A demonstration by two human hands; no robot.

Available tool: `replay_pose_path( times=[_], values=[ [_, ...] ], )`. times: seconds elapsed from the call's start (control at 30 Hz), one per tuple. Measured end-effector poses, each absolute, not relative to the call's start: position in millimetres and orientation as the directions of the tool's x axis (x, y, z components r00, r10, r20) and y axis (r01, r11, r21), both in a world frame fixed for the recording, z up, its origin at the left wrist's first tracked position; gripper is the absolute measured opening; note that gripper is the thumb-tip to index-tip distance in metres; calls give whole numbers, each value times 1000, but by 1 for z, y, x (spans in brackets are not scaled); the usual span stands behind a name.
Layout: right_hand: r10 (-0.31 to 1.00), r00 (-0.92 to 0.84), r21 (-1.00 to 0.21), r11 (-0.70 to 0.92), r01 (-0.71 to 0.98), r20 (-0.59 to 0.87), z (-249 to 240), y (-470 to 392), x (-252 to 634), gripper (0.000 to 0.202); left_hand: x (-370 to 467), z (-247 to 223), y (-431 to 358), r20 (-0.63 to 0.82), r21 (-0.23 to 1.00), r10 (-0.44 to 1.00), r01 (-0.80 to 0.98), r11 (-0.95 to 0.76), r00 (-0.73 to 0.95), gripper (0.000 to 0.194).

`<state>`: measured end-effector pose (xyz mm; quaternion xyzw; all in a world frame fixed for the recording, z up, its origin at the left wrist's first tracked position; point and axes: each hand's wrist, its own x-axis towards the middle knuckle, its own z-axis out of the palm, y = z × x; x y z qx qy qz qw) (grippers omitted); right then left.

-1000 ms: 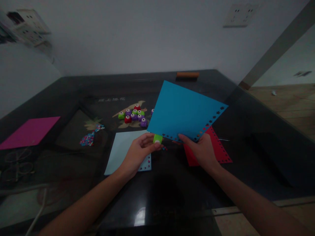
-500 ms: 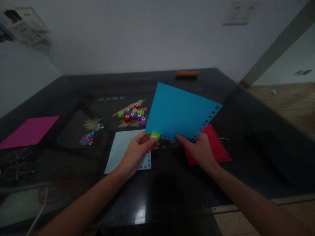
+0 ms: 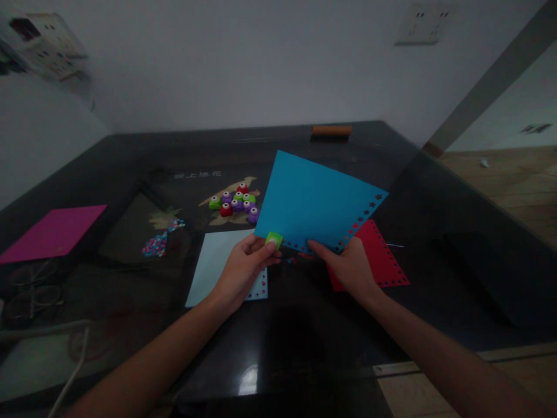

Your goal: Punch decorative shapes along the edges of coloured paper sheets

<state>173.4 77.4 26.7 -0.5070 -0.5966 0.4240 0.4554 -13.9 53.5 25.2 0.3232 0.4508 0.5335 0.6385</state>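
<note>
My left hand (image 3: 246, 264) is closed on a small green punch (image 3: 274, 240), which sits at the near left corner of a blue sheet (image 3: 317, 197). Thumb on top, my right hand (image 3: 348, 264) grips the sheet's near edge. Punched holes run along two edges of the blue sheet, which is held tilted above the table. Below my left hand lies a pale blue sheet (image 3: 213, 255) with holes at its edges. Partly under my right hand is a red sheet (image 3: 378, 255), also with punched holes.
Several red, green and purple punches (image 3: 235, 200) stand behind the pale sheet. Small paper bits (image 3: 155, 245) are piled to their left. A pink sheet (image 3: 56, 232) lies far left, a brown roll (image 3: 331, 131) at the back of the dark table (image 3: 174, 151).
The blue sheet has dipped slightly toward me, its right corner shifting a little left and down. Both hands keep their grips, with only a slight shift.
</note>
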Motion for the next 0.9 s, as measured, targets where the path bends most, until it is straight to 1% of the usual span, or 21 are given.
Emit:
replay_pose_path(
  times=[0.27, 0.37, 0.53, 0.67, 0.77, 0.9],
  values=[
    [994, -85, -983, 83, 166, 70, 22, 77, 174, 19, -13, 27, 54, -237, 903, 971, -365, 225, 10, 24],
    [993, -94, -979, 92, 180, 76, 21, 78, 174, 19, -13, 28, 54, -239, 908, 971, -353, 226, 7, 25],
    [992, -94, -984, 95, 152, 82, 23, 78, 173, 21, -13, 28, 55, -233, 927, 972, -303, 222, 1, 26],
    [992, -88, -975, 105, 195, 89, 24, 78, 173, 18, -14, 28, 55, -223, 939, 975, -269, 214, -5, 28],
    [990, -102, -975, 115, 191, 96, 23, 78, 174, 16, -15, 28, 54, -224, 941, 975, -260, 216, 2, 27],
    [991, -101, -980, 100, 171, 84, 22, 78, 175, 20, -15, 27, 54, -217, 943, 976, -259, 209, -2, 25]
  ],
)
